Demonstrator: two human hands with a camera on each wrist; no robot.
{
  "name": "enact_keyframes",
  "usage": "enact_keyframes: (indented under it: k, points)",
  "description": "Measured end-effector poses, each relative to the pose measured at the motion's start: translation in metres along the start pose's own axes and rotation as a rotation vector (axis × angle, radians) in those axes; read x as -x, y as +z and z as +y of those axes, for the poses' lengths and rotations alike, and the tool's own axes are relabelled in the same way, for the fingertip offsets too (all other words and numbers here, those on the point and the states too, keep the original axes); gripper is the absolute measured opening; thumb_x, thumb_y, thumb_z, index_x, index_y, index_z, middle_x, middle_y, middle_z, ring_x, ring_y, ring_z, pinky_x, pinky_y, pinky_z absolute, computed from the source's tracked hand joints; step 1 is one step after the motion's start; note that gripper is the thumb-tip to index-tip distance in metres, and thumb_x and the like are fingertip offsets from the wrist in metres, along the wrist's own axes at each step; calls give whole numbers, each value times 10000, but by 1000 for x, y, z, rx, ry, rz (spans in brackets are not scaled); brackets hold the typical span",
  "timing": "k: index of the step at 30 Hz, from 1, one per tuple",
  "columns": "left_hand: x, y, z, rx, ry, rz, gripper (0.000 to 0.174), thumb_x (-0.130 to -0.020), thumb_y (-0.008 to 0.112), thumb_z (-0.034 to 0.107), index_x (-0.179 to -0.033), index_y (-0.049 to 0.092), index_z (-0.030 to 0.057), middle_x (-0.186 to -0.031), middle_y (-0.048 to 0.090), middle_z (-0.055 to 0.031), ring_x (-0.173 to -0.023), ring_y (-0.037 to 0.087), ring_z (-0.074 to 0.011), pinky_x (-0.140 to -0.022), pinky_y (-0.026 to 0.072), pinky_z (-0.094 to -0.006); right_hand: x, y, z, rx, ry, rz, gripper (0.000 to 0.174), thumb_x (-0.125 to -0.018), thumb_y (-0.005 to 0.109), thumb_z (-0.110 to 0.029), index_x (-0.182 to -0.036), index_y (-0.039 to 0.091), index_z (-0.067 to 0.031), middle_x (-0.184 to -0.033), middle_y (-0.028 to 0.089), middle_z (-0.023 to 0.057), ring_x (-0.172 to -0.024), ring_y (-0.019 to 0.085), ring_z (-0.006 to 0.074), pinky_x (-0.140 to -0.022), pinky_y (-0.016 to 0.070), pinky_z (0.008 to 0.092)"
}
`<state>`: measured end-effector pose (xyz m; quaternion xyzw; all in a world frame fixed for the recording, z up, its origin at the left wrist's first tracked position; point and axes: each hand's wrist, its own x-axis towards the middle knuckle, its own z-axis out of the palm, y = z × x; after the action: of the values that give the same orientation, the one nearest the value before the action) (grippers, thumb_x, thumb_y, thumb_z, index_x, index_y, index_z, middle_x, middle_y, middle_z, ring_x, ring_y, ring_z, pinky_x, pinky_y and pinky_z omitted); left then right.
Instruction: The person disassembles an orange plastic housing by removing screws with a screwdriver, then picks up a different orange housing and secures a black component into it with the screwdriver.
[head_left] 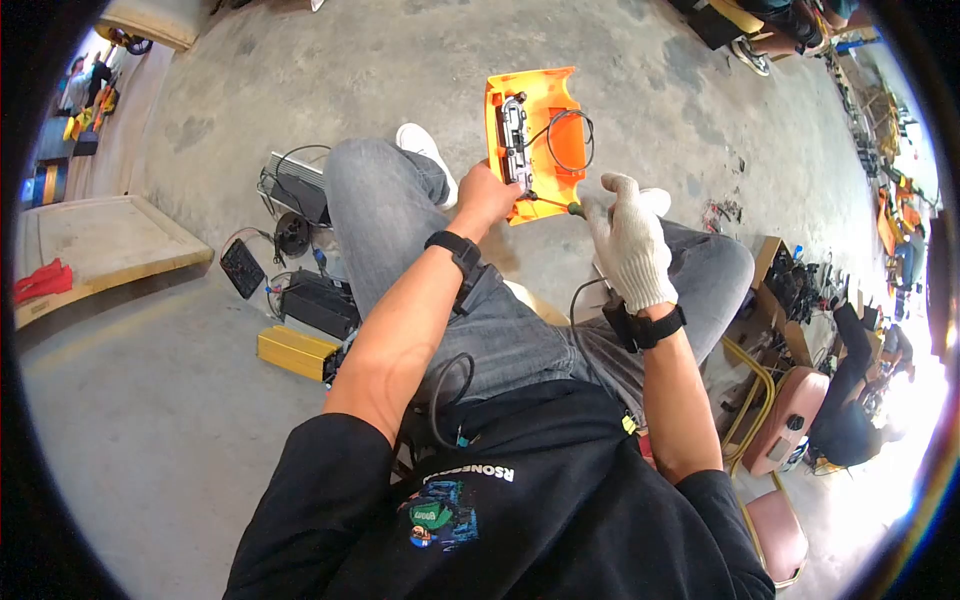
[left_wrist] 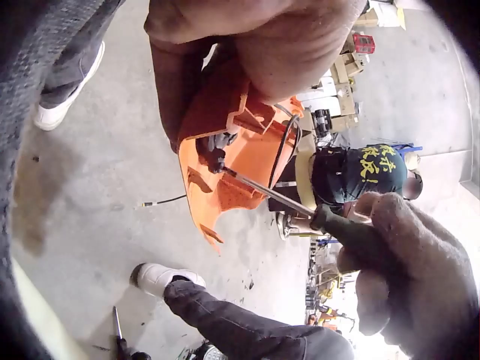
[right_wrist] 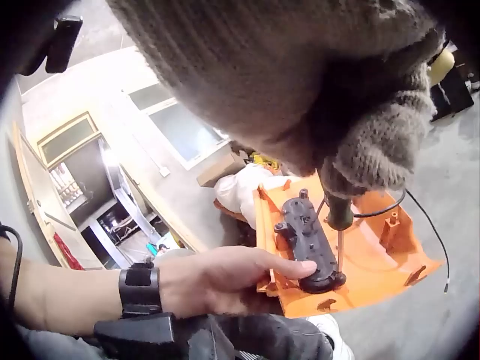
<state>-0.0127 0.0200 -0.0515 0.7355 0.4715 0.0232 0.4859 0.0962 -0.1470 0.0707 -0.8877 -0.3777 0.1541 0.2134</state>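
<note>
My bare left hand (head_left: 486,198) grips the edge of a curved orange plastic cover (head_left: 550,90), held up in front of my knees. On its inner side sits a long black part with several lugs (right_wrist: 311,240), and the left thumb presses on one end of it. A thin black cable (head_left: 592,140) loops out over the cover. In a knitted white glove, my right hand (head_left: 632,240) holds a screwdriver (left_wrist: 352,232) by its dark green handle. The shaft reaches into the cover, its tip right at the lug beside the left thumb.
Left of my legs lie a yellow metal box (head_left: 297,352) and several black devices with wires. A pale wooden platform (head_left: 110,250) bears a red cloth (head_left: 45,281). To the right stand a cardboard box (head_left: 770,262) and a pink chair (head_left: 785,420). Another person (left_wrist: 367,176) is farther off.
</note>
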Motion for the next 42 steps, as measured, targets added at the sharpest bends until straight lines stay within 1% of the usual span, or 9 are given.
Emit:
enact_keyframes:
  k: [6,9,15,21,28,30,33,40,42]
  points:
    - [-3,5,-10,121,-2,-2,308,-803,803,193,-1055,719,35,-986,761,-164,-909,734,-324,-797,563,-404,0,5,18,-49,-95,61,479,-931,723,-318,-1244,563,7,-860,718,186,-690,713,309,-622,547,391]
    - [3,3,-3,217,-110,-10,262,-861,761,79,-1103,719,-14,-994,767,-137,-858,734,-228,-766,563,-354,-4,-19,10,-528,341,-52,386,-940,708,-318,-1127,638,13,-784,644,56,-595,586,89,-543,476,253]
    - [-3,-8,-4,626,-143,50,296,-842,780,89,-1112,707,-10,-1016,763,-107,-891,722,-206,-805,552,-347,-21,-14,78,-1491,465,11,299,-1029,609,-283,-1160,662,-19,-918,682,72,-775,650,141,-673,546,285]
    - [-12,-67,-1,917,-75,156,379,-896,739,7,-1258,632,-15,-1225,687,-79,-1077,674,-192,-932,557,-351,-39,25,95,-1581,558,-151,348,-1015,631,-193,-1304,586,-4,-1031,685,86,-867,671,186,-762,579,326]
    - [-32,-99,1,972,-91,243,320,-896,734,-24,-1207,661,-38,-1176,705,-77,-1031,677,-166,-919,541,-325,-83,130,99,-1416,581,-502,327,-948,672,-207,-1154,625,42,-927,687,111,-815,687,203,-724,567,367]
    - [-36,-95,-3,975,-125,258,326,-899,732,-21,-1216,658,-37,-1180,702,-75,-1039,672,-165,-932,534,-326,-95,156,85,-638,481,-606,342,-922,678,-308,-1046,672,11,-845,707,143,-822,703,267,-745,548,388]
    - [-39,-94,-1,982,-151,268,372,-908,719,-23,-1268,624,-35,-1232,674,-71,-1095,640,-156,-991,499,-327,-98,224,88,-237,243,-664,368,-928,650,-403,-1007,704,-48,-820,716,181,-829,697,357,-780,538,424]
    - [-36,-118,-1,919,-323,339,505,-965,656,21,-1436,474,6,-1340,601,-98,-1222,600,-212,-1059,473,-388,-111,320,81,109,-170,-814,254,-951,582,-343,-1135,699,-213,-1193,669,120,-1088,638,347,-925,530,434]
    - [-22,-138,-16,-154,111,31,490,-992,623,61,-1451,458,12,-1344,593,-99,-1221,597,-223,-1060,470,-404,-133,319,62,202,-185,-1111,282,-956,552,-290,-1214,649,-230,-1337,596,74,-1220,568,301,-993,500,402]
